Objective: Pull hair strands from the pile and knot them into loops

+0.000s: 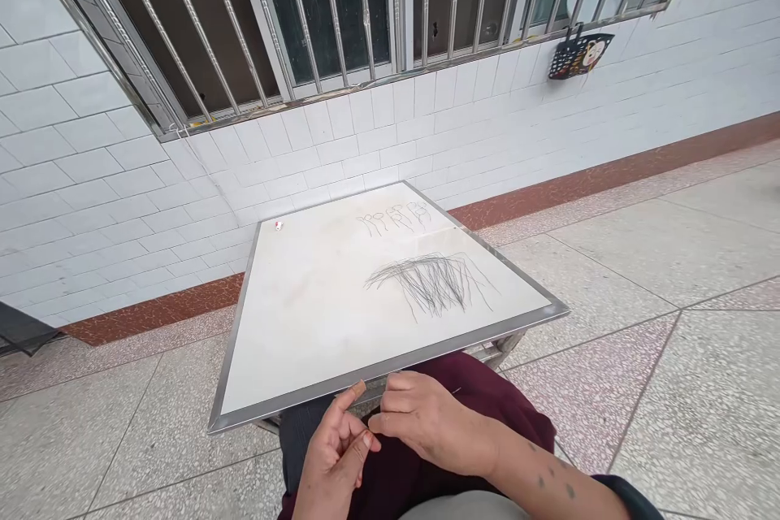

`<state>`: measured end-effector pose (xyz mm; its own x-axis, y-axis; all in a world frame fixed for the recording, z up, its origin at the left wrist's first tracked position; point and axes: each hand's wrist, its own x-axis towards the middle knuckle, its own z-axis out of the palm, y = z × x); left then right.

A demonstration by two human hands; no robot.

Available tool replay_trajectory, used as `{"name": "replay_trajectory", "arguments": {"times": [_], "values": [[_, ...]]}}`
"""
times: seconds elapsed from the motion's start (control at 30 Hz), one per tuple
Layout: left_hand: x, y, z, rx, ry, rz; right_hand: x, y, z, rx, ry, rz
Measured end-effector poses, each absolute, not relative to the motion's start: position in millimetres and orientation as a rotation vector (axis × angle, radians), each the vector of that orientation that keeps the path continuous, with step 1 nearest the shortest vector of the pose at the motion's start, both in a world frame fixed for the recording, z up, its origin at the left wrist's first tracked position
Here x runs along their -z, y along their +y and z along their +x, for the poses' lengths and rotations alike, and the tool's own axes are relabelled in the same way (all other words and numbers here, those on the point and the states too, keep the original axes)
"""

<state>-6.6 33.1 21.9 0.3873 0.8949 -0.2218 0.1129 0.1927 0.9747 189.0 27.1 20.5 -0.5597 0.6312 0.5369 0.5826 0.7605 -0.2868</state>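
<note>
My left hand point(338, 447) is in front of the table's near edge, thumb pressed against a bent finger. Its index finger points up and has a tan wrap at the tip. Whatever sits in this pinch is too small to make out. Close beside it, my right hand point(435, 422) is curled, its thumb against the index finger, its fingertips almost touching the left hand. I cannot see what it holds, if anything. Beyond both hands, a bundle of thin dark strands point(435, 280) lies on the white tabletop point(305, 333). Farther back lies a row of thin looped strands point(396, 215).
A small white and red object point(279, 225) lies at the table's far left corner. Behind the table is a white tiled wall point(292, 154) with barred windows. A dark patterned bag point(578, 55) hangs from the bars. Maroon cloth point(487, 394) covers my lap.
</note>
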Motion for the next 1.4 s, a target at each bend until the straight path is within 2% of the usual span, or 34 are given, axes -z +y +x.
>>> {"name": "replay_trajectory", "arguments": {"times": [0.3,0.73,0.93,1.13,1.4], "values": [[-17.4,29.9,-25.0,-0.656,1.050,1.366,-10.2,28.4,197.8,-0.018,-2.325,-0.957],[-11.4,21.1,-43.3,-0.738,1.156,1.340,-15.8,31.8,201.3,-0.024,-2.374,-1.052],[-10.6,30.0,-77.6,-0.885,1.359,1.221,-10.4,47.6,241.0,0.122,-1.968,-1.285],[-25.9,37.7,-79.1,-0.935,1.335,1.171,-22.8,42.5,234.1,-0.110,-1.620,-1.313],[-58.8,56.8,-36.3,-1.001,1.170,1.215,-38.3,28.1,216.5,-0.273,-1.544,-1.291]]}}
